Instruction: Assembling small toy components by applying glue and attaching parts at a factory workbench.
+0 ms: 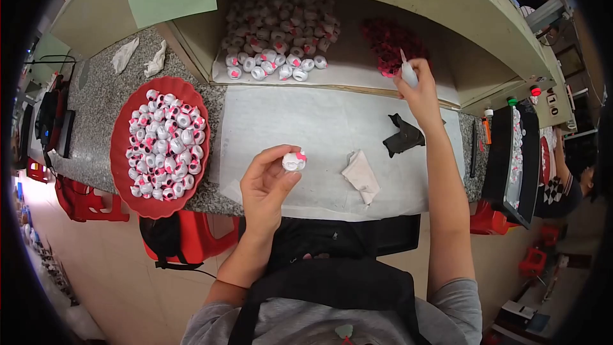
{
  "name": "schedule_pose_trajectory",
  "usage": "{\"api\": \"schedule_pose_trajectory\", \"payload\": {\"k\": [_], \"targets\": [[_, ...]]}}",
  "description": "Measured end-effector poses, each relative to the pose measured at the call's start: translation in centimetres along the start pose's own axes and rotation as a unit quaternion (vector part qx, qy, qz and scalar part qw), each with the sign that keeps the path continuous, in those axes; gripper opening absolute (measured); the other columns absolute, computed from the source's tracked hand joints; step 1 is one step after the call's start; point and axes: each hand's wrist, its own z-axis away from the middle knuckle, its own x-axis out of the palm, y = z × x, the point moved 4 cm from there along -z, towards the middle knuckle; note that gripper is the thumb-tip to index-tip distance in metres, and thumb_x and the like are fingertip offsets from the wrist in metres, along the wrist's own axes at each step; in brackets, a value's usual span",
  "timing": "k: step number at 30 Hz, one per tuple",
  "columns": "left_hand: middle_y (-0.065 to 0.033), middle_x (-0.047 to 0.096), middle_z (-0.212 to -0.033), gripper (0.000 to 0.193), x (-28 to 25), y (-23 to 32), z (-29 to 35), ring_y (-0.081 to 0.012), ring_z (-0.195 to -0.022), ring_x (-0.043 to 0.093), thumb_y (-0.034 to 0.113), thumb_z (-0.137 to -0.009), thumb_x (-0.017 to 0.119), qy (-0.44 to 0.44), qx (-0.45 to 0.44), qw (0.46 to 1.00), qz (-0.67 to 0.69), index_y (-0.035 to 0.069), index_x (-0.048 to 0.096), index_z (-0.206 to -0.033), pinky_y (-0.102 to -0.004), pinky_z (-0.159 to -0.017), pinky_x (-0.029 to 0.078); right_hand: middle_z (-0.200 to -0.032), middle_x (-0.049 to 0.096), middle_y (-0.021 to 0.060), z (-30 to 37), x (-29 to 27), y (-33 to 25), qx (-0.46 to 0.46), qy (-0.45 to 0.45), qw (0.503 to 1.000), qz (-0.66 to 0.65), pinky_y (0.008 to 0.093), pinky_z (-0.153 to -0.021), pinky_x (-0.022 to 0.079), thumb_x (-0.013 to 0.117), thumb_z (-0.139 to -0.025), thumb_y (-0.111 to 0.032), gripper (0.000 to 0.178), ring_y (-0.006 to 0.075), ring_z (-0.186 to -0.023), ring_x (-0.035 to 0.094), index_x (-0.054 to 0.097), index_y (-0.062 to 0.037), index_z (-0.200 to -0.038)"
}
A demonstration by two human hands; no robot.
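My left hand [268, 185] pinches a small round white figurine head [294, 161] with a pink patch between thumb and fingers, above the paper-covered bench. At the back right, my right hand [419, 89] is closed round a small white squeeze bottle [409, 75], its thin nozzle pointing up. That hand is in front of a heap of small dark pink pieces [391, 41] in the shelf opening; whether it touches them I cannot tell. A red scalloped tray [118, 147] full of similar white and pink pieces stands to the left.
Many more white pieces [274, 32] lie under the shelf at the back. A folded whitish cloth [360, 176] and a black cloth [403, 136] rest on the white paper [255, 115]. A black tray [504, 160] stands at right, with another person [571, 182] beyond.
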Motion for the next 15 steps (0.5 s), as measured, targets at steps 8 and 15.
{"api": "schedule_pose_trajectory", "payload": {"k": [8,15], "targets": [[-0.0133,0.051,-0.096,0.034,-0.1,0.3,0.0,-0.018,-0.085,0.052,-0.004,-0.068,0.054,-0.008,-0.008,1.0,0.0,-0.002,0.045,-0.101,-0.0272,-0.077,0.04,-0.087,0.052,0.0176,-6.4,0.8,1.3,-0.16,0.026,0.858,0.487,0.0363,-0.068,0.039,0.057,-0.066,-0.017,0.031,0.0333,-0.079,0.048,0.052,-0.0036,-0.094],[-0.0119,0.051,-0.098,0.034,-0.2,-0.1,0.0,-0.016,-0.091,0.049,-0.008,-0.069,0.054,-0.023,-0.026,0.999,0.025,-0.002,0.045,-0.101,-0.0259,-0.079,0.038,-0.073,0.052,0.0068,-1.9,1.3,-1.0,-0.064,0.063,0.976,0.198,0.0245,-0.055,0.038,0.056,-0.07,-0.01,0.025,0.0135,-0.06,0.049,0.053,0.0008,-0.092]]}}
